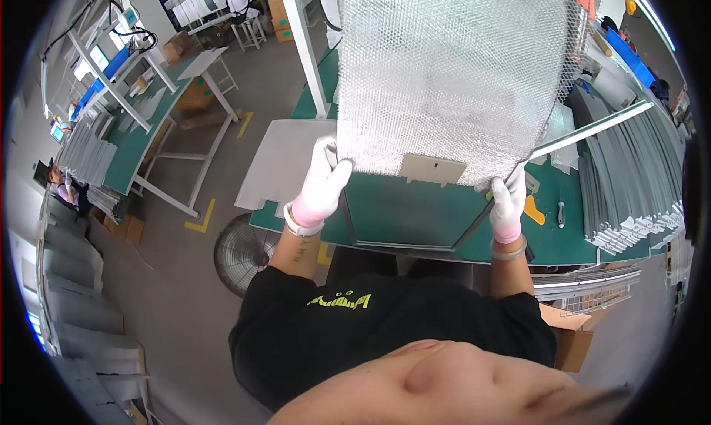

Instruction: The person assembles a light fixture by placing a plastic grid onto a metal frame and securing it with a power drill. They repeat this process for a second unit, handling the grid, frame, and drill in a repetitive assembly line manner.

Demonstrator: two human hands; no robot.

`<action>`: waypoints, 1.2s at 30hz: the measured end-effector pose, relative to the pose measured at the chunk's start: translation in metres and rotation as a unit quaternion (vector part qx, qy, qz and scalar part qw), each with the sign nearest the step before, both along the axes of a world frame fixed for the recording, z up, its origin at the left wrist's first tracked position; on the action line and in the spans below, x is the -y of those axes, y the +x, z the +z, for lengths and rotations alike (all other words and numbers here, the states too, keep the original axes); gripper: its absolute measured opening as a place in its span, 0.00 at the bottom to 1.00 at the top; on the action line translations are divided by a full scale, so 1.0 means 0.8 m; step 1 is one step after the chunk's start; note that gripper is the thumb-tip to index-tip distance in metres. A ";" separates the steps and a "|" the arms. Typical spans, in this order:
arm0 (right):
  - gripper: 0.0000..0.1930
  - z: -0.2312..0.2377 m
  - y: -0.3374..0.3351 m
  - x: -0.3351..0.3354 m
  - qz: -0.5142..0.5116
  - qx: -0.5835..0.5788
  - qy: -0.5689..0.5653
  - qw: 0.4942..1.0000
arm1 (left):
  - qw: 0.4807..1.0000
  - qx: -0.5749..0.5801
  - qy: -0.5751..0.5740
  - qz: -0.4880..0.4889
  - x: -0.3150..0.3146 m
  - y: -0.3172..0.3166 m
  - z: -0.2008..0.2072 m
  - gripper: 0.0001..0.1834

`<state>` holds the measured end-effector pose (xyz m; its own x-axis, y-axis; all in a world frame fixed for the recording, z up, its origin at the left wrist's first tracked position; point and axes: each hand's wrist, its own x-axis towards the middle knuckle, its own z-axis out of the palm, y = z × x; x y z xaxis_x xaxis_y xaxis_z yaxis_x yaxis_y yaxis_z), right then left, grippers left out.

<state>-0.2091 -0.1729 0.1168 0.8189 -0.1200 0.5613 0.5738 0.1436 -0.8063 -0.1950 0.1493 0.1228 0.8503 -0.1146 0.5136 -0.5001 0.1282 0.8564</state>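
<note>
A large silvery mesh panel (444, 77) is lifted at a tilt over the green work table (415, 210). My left hand (324, 179), in a white glove with a pink cuff, pinches its near left corner. At the near right corner, my right hand (507, 208), gloved the same way, is closed on the edge. Midway along the near edge sits a small beige plate (434, 168). Beneath the panel, a thin dark frame (404, 246) lies on the table; the panel hides its far part.
Right of my hands are a yellow tool (533, 211), a screwdriver (561, 214) and stacked grey strips (629, 180). A pale sheet (281, 162) overhangs the table's left side, above a floor fan (243, 253). Another green table (137, 132) stands farther left; people are in the background.
</note>
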 end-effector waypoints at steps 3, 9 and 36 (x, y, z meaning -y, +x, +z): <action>0.22 -0.010 0.010 0.008 0.020 0.011 -0.002 1.000 | 0.999 -0.018 -0.031 0.009 0.003 0.012 0.009 0.15; 0.26 0.000 0.020 0.002 -0.033 0.024 0.005 0.999 | 0.995 0.037 -0.022 0.090 0.024 0.030 0.006 0.09; 0.08 -0.006 0.045 0.039 -0.095 0.039 0.006 0.995 | 0.998 0.027 -0.049 0.034 0.059 0.058 0.005 0.13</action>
<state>-0.1735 -0.2045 0.1117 0.7346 -0.2761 0.6197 0.6523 0.0362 -0.7571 -0.1487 0.1022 0.1265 0.8253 -0.0047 0.5647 -0.5555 0.1733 0.8133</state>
